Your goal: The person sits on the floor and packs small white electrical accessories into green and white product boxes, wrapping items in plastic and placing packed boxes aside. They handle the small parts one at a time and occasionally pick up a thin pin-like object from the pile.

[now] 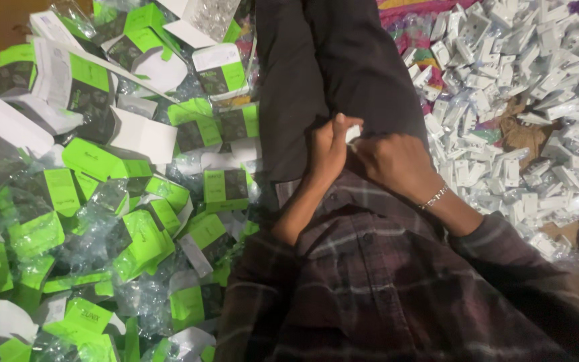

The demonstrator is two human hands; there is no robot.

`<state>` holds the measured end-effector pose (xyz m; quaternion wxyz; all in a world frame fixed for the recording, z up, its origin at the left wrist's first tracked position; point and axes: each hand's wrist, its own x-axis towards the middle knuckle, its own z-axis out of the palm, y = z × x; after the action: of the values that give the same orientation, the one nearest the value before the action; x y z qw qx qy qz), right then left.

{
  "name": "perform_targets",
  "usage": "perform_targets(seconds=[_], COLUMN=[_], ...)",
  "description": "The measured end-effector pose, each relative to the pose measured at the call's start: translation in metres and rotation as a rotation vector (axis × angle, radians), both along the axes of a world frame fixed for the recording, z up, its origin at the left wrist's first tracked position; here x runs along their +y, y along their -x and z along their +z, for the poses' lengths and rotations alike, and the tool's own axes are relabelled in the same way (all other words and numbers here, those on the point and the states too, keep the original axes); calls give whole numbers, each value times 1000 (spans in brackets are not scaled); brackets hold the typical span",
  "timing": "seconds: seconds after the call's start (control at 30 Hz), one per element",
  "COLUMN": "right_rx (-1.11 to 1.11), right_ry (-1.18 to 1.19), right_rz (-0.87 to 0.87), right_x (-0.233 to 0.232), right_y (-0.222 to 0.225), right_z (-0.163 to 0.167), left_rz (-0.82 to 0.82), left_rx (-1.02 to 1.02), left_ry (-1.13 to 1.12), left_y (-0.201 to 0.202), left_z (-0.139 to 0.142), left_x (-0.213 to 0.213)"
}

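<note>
My left hand (pixel 326 153) and my right hand (pixel 391 163) meet over my lap, on dark trousers (pixel 330 60). Both have their fingers curled in. A small white plastic piece (pixel 354 133) shows between them, mostly hidden by the fingers. The hands appear closed on it together. There is a thin metal bracelet (pixel 435 197) on my right wrist. I wear a dark plaid shirt (pixel 370 281) with the sleeves pushed up.
A heap of green, black and white cardboard boxes (pixel 102 161), mixed with clear plastic wrappers (pixel 95 234), fills the floor on my left. On my right lies a big pile of small white plastic adapters (pixel 517 80), on a cloth.
</note>
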<state>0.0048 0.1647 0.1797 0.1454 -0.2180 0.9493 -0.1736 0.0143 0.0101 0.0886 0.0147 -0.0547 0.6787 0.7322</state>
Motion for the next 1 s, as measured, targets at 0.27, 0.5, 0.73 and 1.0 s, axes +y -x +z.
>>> perform_targets(seconds=[0.27, 0.5, 0.73, 1.0], right_rx=[-11, 13, -83, -98], right_ry=[132, 419, 283, 257], right_rz=[-407, 138, 208, 111], right_x=[39, 5, 7, -3], right_y=[34, 24, 25, 24], right_z=[23, 2, 1, -5], left_rz=[96, 79, 19, 56], left_rx=[6, 128, 23, 97], left_ry=[-44, -18, 29, 59], left_y=[-3, -3, 1, -1], left_z=[-4, -14, -18, -13], left_x=[3, -1, 2, -5])
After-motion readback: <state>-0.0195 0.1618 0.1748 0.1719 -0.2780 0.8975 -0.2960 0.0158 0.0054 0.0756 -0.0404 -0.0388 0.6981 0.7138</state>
